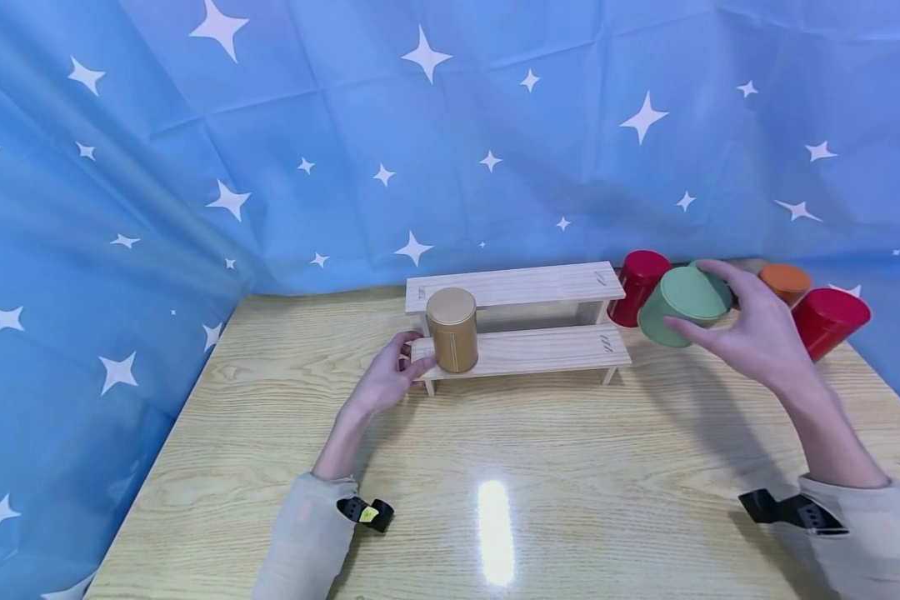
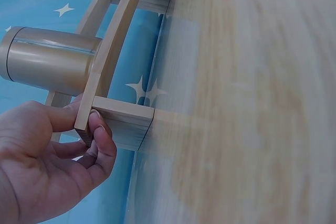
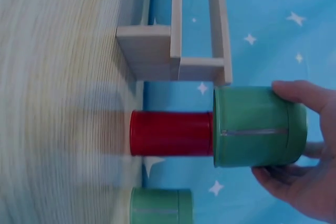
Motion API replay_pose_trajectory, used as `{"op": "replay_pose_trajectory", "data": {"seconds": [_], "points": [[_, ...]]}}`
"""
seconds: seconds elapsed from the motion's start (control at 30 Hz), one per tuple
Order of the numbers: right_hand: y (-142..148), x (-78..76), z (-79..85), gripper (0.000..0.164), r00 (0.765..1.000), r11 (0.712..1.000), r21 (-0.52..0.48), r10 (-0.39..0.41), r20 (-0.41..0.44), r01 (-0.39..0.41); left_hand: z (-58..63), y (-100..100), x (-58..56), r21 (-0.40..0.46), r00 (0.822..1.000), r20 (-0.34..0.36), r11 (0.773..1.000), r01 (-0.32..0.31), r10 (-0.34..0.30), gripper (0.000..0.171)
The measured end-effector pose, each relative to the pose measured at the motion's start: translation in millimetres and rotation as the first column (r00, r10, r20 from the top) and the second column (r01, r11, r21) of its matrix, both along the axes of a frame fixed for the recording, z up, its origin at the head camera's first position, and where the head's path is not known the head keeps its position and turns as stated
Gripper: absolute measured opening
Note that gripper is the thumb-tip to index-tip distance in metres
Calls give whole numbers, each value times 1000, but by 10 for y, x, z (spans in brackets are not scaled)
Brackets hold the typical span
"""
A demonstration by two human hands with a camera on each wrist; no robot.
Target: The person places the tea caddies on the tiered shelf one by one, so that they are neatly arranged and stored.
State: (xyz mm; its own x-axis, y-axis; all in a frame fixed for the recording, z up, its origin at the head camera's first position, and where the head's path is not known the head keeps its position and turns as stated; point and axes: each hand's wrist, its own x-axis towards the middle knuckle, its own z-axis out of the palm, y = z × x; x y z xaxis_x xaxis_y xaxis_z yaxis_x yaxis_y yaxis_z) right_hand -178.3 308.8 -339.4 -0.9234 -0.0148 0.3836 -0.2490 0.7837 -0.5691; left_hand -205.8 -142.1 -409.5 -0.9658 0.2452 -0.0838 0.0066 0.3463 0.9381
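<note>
My left hand grips the left end of the lower board of a two-step wooden shelf, thumb on top and fingers curled underneath in the left wrist view. Beside that thumb, a gold canister stands upright on the lower step. A green lidded canister is held up off the table by my right hand, its thumb and fingers spread around the lid end. The held canister is slightly tilted, to the right of the shelf. Behind it a red canister stands on the table by the shelf's right end.
A second green canister stands on the table near the red one. Farther right are an orange-lidded canister and another red canister. A blue star-patterned cloth hangs behind the wooden table.
</note>
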Motion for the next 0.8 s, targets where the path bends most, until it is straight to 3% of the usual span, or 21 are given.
{"op": "replay_pose_trajectory", "data": {"seconds": [0.6,0.8], "points": [[-487,-63,-6,78,985,986,-23,161,-65,-163,-20,-3,-15,-3,1000,4,1000,-1,1,55],[-653,-74,16,77,984,982,-60,178,-20,-179,-17,8,-9,-3,1000,11,1000,-5,5,56]]}}
